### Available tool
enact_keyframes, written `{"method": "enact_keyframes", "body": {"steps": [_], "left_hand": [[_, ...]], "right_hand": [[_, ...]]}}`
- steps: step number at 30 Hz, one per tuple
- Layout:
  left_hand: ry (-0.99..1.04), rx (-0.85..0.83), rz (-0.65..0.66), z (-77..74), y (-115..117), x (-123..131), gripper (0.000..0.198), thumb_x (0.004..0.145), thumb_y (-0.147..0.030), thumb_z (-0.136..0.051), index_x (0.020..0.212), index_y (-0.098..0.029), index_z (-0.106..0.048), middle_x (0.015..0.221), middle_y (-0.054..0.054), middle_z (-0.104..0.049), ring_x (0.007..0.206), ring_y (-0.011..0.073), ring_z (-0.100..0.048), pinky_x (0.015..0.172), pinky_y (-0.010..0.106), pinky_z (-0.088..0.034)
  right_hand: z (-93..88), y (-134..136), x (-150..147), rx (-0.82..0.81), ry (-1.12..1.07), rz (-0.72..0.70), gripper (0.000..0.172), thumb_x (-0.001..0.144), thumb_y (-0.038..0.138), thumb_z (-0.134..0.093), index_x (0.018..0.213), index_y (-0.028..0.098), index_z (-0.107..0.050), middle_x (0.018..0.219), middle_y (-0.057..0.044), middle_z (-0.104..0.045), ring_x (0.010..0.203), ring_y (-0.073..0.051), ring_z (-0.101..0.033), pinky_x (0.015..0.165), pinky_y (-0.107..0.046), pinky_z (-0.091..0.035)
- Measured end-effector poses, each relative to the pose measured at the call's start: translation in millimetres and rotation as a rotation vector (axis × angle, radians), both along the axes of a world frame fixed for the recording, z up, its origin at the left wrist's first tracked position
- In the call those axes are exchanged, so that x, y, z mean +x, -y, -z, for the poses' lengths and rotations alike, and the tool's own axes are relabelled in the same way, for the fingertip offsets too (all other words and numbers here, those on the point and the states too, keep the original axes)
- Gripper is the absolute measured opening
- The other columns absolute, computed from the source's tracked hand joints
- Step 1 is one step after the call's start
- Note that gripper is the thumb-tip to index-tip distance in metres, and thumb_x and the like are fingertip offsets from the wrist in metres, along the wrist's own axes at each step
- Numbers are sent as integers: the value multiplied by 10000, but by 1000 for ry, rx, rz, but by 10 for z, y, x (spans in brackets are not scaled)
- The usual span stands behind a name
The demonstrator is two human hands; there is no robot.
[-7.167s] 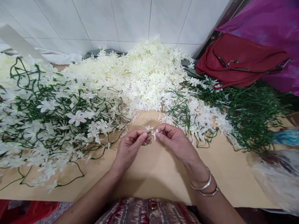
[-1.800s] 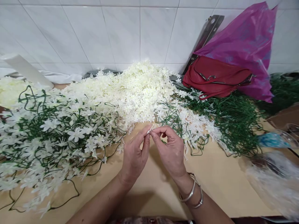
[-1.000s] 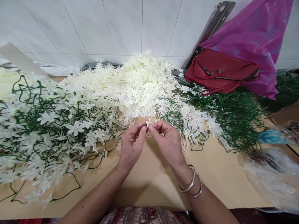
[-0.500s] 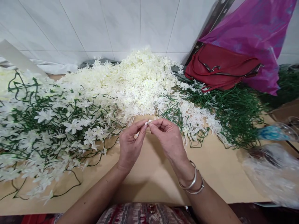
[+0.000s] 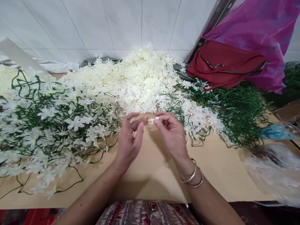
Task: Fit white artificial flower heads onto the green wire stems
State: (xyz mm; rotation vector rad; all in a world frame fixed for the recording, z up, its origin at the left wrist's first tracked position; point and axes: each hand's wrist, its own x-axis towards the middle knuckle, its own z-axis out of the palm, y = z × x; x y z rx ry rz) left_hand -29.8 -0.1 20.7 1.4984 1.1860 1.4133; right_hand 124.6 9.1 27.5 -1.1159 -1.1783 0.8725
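Note:
My right hand (image 5: 170, 131) pinches a small white flower piece (image 5: 154, 120) between thumb and fingertips, over the near side of the flower heap. Just left of that piece is my left hand (image 5: 130, 137), its fingers apart with nothing visible between them and its fingertips slightly blurred. Beyond both hands spreads a heap of loose white artificial blossoms (image 5: 145, 81). To the left lie white flowers threaded on green plastic stems (image 5: 63, 122). A small tangle of green stems (image 5: 177, 107) lies among white filament-like pieces (image 5: 199, 115) behind my right hand.
A pile of green stems (image 5: 241, 112) fills the right side, with a red handbag (image 5: 225, 64) and a purple plastic bag (image 5: 260, 34) behind it. Clear plastic wrap (image 5: 276, 175) lies at the right edge of the tan tabletop (image 5: 215, 175). A tiled wall (image 5: 126, 25) stands behind.
My left hand has loosened from the pinch and moved slightly left, away from the white flower piece. My right hand keeps hold of it, and it has shifted a little to the right.

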Motion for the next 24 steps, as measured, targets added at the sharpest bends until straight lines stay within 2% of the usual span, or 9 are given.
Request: {"method": "enact_keyframes", "body": {"steps": [2, 5, 7, 10, 13, 15, 18, 20, 24], "left_hand": [[-42, 29, -53, -86, -11, -161, 272, 1055, -302, -548, 1315, -228, -516, 1229, 111, -756, 1080, 211, -761, 929, 355, -607], [-374, 138, -145, -132, 33, -390, 151, 1024, -254, -589, 1158, -221, -651, 1117, 65, -747, 935, 176, -743, 824, 302, -590], [-583, 235, -101, -76, 102, -454, 93, 1002, -227, -626, 1057, -225, -701, 1048, 49, -730, 924, 177, -715, 826, 302, -573], [-804, 333, -14, 88, 192, -394, 80, 1006, -228, -636, 1054, -219, -698, 1073, 66, -718, 1008, 212, -699, 870, 332, -550], [-1030, 296, -27, 218, 185, -256, 87, 995, -252, -658, 1057, -195, -679, 1073, 88, -724, 955, 246, -699, 835, 368, -517], [-1117, 264, -54, 253, 139, -190, 55, 990, -250, -666, 994, -197, -681, 1011, 75, -729, 898, 248, -698, 834, 382, -491], [-1135, 260, -75, 254, 74, -171, 107, 1004, -225, -641, 908, -208, -683, 946, 55, -738, 888, 248, -698, 858, 391, -462], [-1078, 285, -74, 238, 57, -196, 128, 1016, -228, -624, 911, -217, -695, 963, 52, -757, 922, 250, -699, 879, 394, -455], [-749, 356, -78, 172, 72, -242, 109, 1026, -260, -618, 1012, -236, -724, 996, 36, -788, 937, 213, -709, 907, 359, -482]], "right_hand": [[6, -18, 43, -21, -38, 20, 90, 873, 291, -739, 867, 226, -677, 976, -30, -716, 889, -176, -642, 815, -325, -515], [34, -44, 102, -86, -39, 43, 119, 859, 311, -758, 860, 223, -678, 794, 10, -666, 759, -161, -606, 750, -310, -510], [56, -52, 123, -103, -26, 41, 140, 830, 310, -789, 840, 217, -686, 770, 13, -659, 736, -159, -594, 731, -308, -502], [71, -44, 127, -116, 1, 43, 157, 812, 302, -809, 800, 212, -681, 767, 3, -677, 738, -166, -604, 741, -319, -501], [74, -33, 124, -133, 12, 16, 166, 819, 310, -806, 787, 208, -679, 758, -4, -700, 737, -170, -632, 751, -327, -502], [88, -39, 131, -158, 8, -11, 178, 808, 327, -817, 779, 204, -691, 747, -3, -707, 723, -165, -631, 736, -318, -500], [118, -70, 153, -213, -48, -74, 230, 741, 375, -871, 744, 206, -715, 719, 3, -710, 686, -160, -623, 690, -306, -503], [116, -90, 167, -262, -131, -143, 269, 681, 399, -918, 736, 211, -733, 703, 7, -722, 671, -160, -636, 691, -309, -519], [32, -97, 187, -367, -314, -339, 328, 632, 445, -963, 718, 208, -753, 676, 5, -740, 663, -150, -667, 744, -312, -548]]}}
